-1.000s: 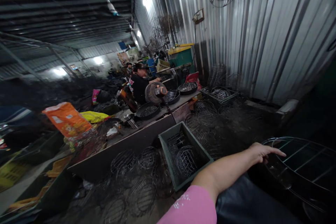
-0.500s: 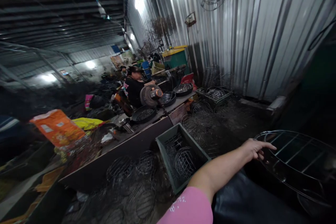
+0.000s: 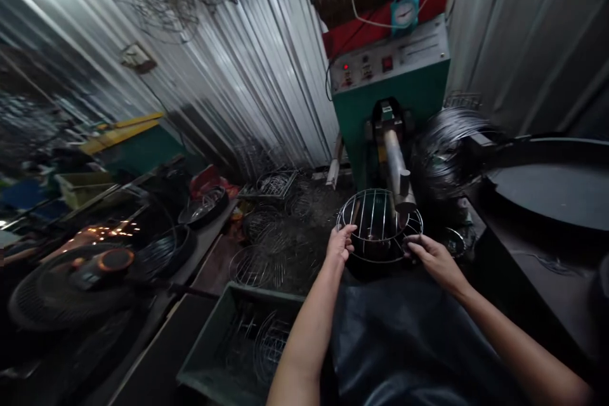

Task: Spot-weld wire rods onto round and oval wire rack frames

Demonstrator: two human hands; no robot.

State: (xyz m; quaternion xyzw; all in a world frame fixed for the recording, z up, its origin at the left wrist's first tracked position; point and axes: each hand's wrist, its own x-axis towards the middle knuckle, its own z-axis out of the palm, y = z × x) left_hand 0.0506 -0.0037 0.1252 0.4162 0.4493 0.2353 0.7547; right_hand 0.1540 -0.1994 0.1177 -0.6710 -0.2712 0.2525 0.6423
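Observation:
A round wire rack (image 3: 372, 206) with parallel bars across its ring is in front of me, below the metal arm (image 3: 398, 165) of a green machine. My left hand (image 3: 339, 243) grips the rack's left rim, fingers closed around the wire. On the other side, my right hand (image 3: 434, 259) pinches the rack at its near right rim; its fingertips are dark, and whether a small piece is also between them I cannot tell. The end of the metal arm hangs over the right part of the ring.
The green machine (image 3: 346, 115) carries a control panel and a blue dial scale (image 3: 404, 13). Coiled wire (image 3: 445, 146) and a large black pan (image 3: 556, 184) stand right. At lower left is a green crate (image 3: 204, 355) holding wire racks. Sparks (image 3: 114, 228) fly beyond a fan (image 3: 71, 285).
My view has swung right and down to the machine. The rack, at the right edge before, is now central under the metal arm. My right hand has come into view on it; my left hand has closed.

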